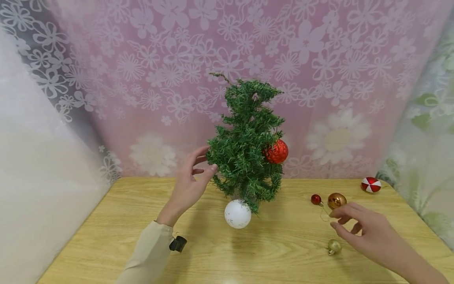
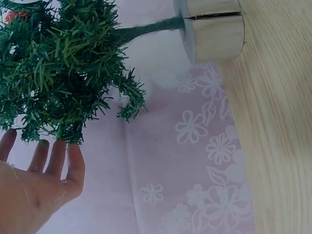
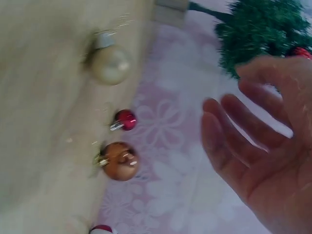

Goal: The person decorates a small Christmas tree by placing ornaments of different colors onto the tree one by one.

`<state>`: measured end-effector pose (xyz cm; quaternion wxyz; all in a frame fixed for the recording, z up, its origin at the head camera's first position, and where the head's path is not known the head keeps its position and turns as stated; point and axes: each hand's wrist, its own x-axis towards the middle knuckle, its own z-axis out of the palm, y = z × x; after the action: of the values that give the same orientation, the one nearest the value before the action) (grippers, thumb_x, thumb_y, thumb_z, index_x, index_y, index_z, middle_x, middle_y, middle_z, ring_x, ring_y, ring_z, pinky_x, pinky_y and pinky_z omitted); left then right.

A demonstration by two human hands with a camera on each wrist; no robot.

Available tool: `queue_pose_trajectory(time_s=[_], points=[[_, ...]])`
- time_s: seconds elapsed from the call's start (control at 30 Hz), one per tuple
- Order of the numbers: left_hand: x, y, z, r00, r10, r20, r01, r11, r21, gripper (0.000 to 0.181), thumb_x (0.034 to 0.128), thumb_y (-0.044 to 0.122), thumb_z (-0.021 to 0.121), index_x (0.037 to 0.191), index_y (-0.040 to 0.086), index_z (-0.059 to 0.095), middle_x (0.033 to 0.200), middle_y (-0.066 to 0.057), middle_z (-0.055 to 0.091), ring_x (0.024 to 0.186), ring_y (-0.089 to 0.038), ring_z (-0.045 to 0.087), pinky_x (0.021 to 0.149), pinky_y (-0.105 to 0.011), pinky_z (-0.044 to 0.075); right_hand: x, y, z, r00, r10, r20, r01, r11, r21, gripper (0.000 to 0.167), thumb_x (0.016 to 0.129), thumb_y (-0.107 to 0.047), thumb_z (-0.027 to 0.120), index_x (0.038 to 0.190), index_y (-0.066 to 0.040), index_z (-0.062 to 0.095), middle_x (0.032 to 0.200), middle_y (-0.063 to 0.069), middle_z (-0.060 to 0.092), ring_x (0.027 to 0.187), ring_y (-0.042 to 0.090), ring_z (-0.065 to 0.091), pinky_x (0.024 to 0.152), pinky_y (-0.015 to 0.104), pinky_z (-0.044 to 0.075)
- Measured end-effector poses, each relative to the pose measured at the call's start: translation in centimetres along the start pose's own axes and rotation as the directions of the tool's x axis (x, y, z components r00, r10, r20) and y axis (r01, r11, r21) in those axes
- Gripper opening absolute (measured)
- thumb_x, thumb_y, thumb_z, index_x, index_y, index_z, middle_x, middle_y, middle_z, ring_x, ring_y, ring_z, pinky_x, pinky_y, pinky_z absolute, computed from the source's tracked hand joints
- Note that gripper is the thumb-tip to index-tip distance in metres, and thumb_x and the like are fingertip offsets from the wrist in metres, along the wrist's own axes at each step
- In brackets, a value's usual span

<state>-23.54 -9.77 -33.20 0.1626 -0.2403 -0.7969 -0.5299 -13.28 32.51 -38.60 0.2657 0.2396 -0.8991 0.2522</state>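
A small green artificial Christmas tree [image 1: 248, 146] stands on a round wooden base [image 2: 214, 29]. At its left side, my left hand [image 1: 189, 177] has its fingertips at the outer branches, fingers loosely bent. A red bauble [image 1: 278, 152] hangs on the tree's right side, and a white bauble [image 1: 237, 213] hangs low at the front. My right hand [image 1: 369, 230] hovers over the table's right part with nothing in it, fingers relaxed. Nearby lie a copper bauble [image 1: 337, 200], a small red bauble [image 1: 316, 199] and a pale gold bauble [image 1: 334, 247].
A red-and-white ornament [image 1: 371, 184] lies near the back right corner of the wooden table [image 1: 283, 252]. Behind the table hangs a pink flowered curtain [image 1: 170, 79]. A small black object [image 1: 178, 243] sits at my left sleeve cuff.
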Motion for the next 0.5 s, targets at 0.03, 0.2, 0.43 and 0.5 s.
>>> queue_pose_trajectory(time_s=[0.03, 0.2, 0.43, 0.5], points=[[0.0, 0.0, 0.0, 1.0, -0.014, 0.008, 0.014, 1.0, -0.005, 0.054, 0.102, 0.027, 0.064, 0.153, 0.03, 0.044, 0.153, -0.002, 0.046, 0.136, -0.026, 0.052, 0.104, -0.049, 0.05, -0.4, 0.5, 0.3, 0.999, -0.026, 0.034, 0.026, 1.0, -0.005, 0.049, 0.068, 0.006, 0.086, 0.1, -0.027, 0.07, 0.093, -0.021, 0.066, 0.078, -0.01, 0.06, 0.054, 0.01, 0.043], [0.1, -0.2, 0.4, 0.999, -0.044, 0.002, 0.044, 0.998, -0.051, 0.048, 0.1017, 0.026, 0.065, 0.148, 0.023, 0.051, 0.145, -0.007, 0.054, 0.125, -0.028, 0.06, 0.101, -0.048, 0.053, -2.1, 2.0, 1.3, 0.967, -0.056, 0.249, 0.054, 0.998, 0.013, 0.041, 0.073, -0.006, 0.088, 0.103, -0.026, 0.069, 0.099, -0.014, 0.066, 0.081, -0.006, 0.059, 0.053, 0.018, 0.042], [0.3, -0.7, 0.6, 0.997, -0.012, -0.071, 0.002, 0.991, -0.133, 0.039, 0.0991, 0.016, 0.068, 0.138, 0.016, 0.061, 0.131, -0.007, 0.065, 0.105, -0.017, 0.067, 0.091, -0.033, 0.058, -2.4, 3.0, 1.4, 0.898, -0.055, 0.437, 0.028, 0.997, 0.066, 0.03, 0.081, -0.013, 0.085, 0.104, -0.024, 0.069, 0.103, -0.008, 0.066, 0.083, -0.009, 0.052, 0.058, 0.02, 0.044], [0.2, -0.7, 0.6, 0.997, -0.008, -0.08, -0.004, 0.989, -0.147, 0.037, 0.0986, 0.015, 0.068, 0.135, 0.015, 0.063, 0.129, -0.008, 0.066, 0.099, -0.015, 0.068, 0.086, -0.03, 0.059, -2.4, 3.2, 1.5, 0.897, -0.073, 0.436, 0.047, 0.996, 0.071, 0.03, 0.08, -0.012, 0.086, 0.103, -0.024, 0.07, 0.101, -0.009, 0.065, 0.083, -0.01, 0.053, 0.058, 0.02, 0.046]])
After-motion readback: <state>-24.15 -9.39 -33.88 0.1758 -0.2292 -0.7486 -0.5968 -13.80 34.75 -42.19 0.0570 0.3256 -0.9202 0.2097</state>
